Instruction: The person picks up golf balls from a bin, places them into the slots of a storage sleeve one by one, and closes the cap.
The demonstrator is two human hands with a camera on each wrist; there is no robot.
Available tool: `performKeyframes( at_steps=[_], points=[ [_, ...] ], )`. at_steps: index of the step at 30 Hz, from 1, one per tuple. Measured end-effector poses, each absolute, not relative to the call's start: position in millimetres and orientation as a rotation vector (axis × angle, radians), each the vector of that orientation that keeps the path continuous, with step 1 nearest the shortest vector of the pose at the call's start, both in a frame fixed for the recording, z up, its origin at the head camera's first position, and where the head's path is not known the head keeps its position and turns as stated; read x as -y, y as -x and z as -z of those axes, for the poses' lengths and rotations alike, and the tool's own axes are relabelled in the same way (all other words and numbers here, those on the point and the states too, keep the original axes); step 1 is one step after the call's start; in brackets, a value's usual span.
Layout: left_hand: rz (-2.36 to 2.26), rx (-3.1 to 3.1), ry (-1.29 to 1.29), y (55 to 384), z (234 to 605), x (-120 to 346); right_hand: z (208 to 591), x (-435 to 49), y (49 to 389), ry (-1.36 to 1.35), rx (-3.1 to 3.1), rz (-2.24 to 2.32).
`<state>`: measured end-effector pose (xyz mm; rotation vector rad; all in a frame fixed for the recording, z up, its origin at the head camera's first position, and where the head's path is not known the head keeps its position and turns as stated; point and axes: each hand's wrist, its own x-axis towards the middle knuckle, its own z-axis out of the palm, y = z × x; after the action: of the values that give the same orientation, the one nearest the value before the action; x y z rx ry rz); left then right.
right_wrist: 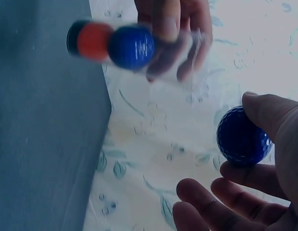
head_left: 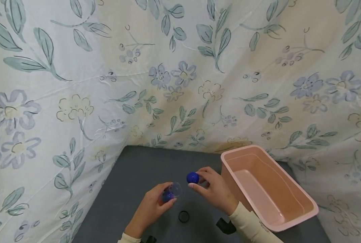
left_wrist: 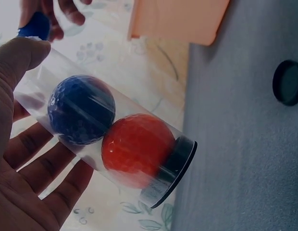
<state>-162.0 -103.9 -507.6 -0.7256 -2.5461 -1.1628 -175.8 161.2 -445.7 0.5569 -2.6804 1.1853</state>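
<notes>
A blue golf ball (head_left: 192, 177) is held just beside the open mouth of a clear plastic tube (head_left: 172, 191).

The tube, gripped by the left hand (head_left: 151, 206) above the dark tabletop (head_left: 138, 175), already holds a blue ball (left_wrist: 80, 109) and an orange ball (left_wrist: 137, 149) against its black end cap (left_wrist: 172, 172). The loose ball is pinched by the right hand (head_left: 215, 190). A clean entry is judged to need the mouth kept steady and the ball centred. A black lid (head_left: 184, 216) lies near; a pink tub (head_left: 302, 202) stands right.
</notes>
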Motion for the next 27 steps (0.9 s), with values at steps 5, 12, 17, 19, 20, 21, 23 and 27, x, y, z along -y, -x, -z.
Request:
performKeyframes(
  at_steps=[5,12,17,19,20,21,23,27],
  points=[
    [1.199,2.544,0.733,160.8,508.3,104.5,450.5,-145.6,171.5,-0.658,2.69,-1.224],
    [1.206,2.521,0.755,161.4,509.2,107.0,455.0,-131.1,166.8,-0.731,2.7,-1.215],
    [1.206,2.51,0.768,162.1,510.0,110.4,455.8,-123.1,163.6,-0.761,2.703,-1.224],
    [1.197,2.497,0.778,162.2,510.9,111.4,456.7,-120.6,162.6,-0.764,2.704,-1.227],
    [1.194,2.49,0.783,162.2,511.3,111.9,457.2,-119.4,162.2,-0.765,2.707,-1.228],
    [1.19,2.487,0.784,162.1,511.7,112.3,457.9,-118.4,161.8,-0.764,2.71,-1.231],
    [1.191,2.483,0.786,161.8,512.4,113.0,459.1,-116.8,161.2,-0.761,2.723,-1.236],
    [1.208,2.495,0.774,160.4,512.4,114.5,461.8,-114.9,160.4,-0.765,2.75,-1.255]
  ],
)
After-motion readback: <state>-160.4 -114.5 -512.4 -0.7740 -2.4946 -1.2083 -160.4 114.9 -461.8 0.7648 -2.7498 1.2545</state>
